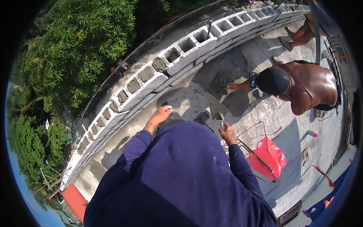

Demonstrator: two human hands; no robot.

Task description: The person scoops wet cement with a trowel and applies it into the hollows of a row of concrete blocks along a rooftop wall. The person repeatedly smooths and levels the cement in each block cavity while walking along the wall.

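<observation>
Head view: the block wall point(179, 68) curves from eight o'clock round past one. Going by its top course, the filling looks partly done: the filled cores point(146, 74), from eight to eleven o'clock, appear packed with grey mix, while the hollow cores point(187, 44), from just before twelve to one, stand open and seem to be what remains. Just off the middle toward three o'clock is the trowel point(216, 109), its blade pointing to eleven; the right hand point(228, 133), at four, closes round its handle. At nine, the left hand point(163, 113) has its fingers curled, and I cannot tell whether it holds anything. A mortar heap point(223, 77) lies between one and two, a co-worker's hand point(232, 87) just beside it. Farther out at four sits a red plastic bag point(268, 157).
</observation>
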